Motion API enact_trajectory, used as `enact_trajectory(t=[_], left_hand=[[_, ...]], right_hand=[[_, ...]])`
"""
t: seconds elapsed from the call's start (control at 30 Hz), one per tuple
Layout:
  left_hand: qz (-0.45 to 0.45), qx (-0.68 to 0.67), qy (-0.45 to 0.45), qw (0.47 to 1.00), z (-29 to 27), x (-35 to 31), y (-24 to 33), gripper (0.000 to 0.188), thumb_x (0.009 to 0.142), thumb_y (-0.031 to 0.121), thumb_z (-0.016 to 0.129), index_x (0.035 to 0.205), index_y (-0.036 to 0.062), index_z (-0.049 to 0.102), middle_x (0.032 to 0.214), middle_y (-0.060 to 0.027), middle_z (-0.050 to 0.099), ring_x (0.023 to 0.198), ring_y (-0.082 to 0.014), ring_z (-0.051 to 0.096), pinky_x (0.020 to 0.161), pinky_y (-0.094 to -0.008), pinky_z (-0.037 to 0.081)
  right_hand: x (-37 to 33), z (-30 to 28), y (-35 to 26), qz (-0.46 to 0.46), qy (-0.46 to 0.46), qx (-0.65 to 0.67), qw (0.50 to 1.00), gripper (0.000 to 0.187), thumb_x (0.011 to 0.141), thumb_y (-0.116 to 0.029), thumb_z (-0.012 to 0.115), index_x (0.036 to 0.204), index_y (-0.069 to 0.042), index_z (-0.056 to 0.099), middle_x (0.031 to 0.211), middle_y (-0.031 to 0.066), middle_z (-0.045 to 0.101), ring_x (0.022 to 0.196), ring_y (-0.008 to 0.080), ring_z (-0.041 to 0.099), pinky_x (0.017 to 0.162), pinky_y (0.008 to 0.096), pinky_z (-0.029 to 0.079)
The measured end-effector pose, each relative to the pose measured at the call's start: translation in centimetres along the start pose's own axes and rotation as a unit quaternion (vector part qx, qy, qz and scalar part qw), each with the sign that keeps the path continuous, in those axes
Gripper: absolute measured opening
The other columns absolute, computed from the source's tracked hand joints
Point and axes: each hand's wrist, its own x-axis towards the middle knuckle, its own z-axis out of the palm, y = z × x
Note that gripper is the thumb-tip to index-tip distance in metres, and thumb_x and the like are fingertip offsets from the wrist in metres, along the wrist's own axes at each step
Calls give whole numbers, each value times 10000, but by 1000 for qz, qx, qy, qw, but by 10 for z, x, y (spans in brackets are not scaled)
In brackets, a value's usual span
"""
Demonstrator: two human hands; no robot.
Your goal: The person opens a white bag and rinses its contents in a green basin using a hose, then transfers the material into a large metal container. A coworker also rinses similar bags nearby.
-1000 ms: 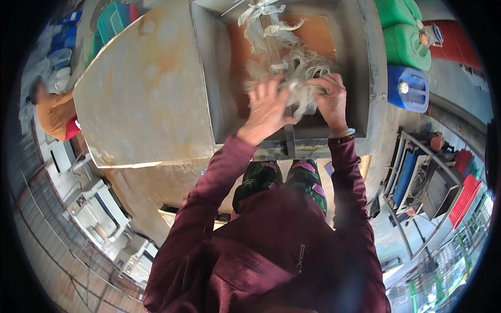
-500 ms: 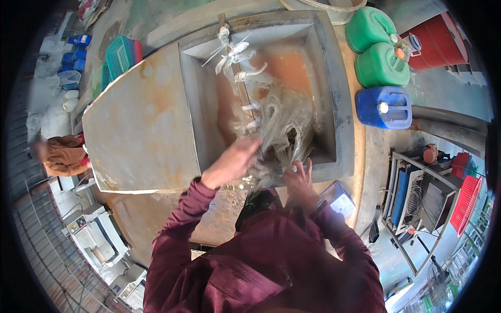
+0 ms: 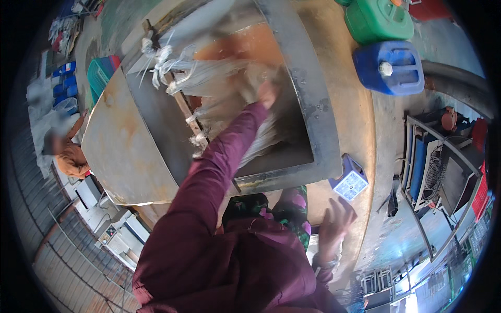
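My left hand [image 3: 267, 94] is gripping one pale fibre bundle [image 3: 229, 78] inside the grey trough [image 3: 318, 130], my right hand [image 3: 336, 221] is hanging open below the rim, while one blue canister [image 3: 389, 68] and one green canister [image 3: 378, 20] are standing beyond.

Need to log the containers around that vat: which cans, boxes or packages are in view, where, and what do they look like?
Blue jerrycan: squarish, white cap, right of the vat.
Green jerrycan: beyond the blue one.
Small box: blue with pale gridded face, on the vat's near right corner.
Blue packages: stacked far left, blurred.
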Motion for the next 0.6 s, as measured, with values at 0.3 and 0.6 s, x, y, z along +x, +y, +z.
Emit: enact_trajectory(t=[0.3, 0.6], left_hand=[[-88, 161, -95, 978, -62, -87, 93, 389, 786, 333, 560, 1019, 25, 606, 1133, -272, 489, 1086, -483, 429, 798, -652, 349], [-24, 483, -202, 852, -38, -58, -8, 288, 824, 195, 507, 1088, 148, 613, 1154, -97, 569, 1101, -421, 475, 608, -594, 456]], right_hand=[[11, -17, 24, 34, -17, 35, 999, 228, 751, 23, 559, 941, -75, 638, 1023, 93, 568, 998, 261, 472, 865, 384, 355], [-8, 1, 19, 10, -64, -11, 998, 254, 729, -48, 610, 970, -122, 641, 1103, 89, 520, 1049, 291, 430, 905, 412, 350]])
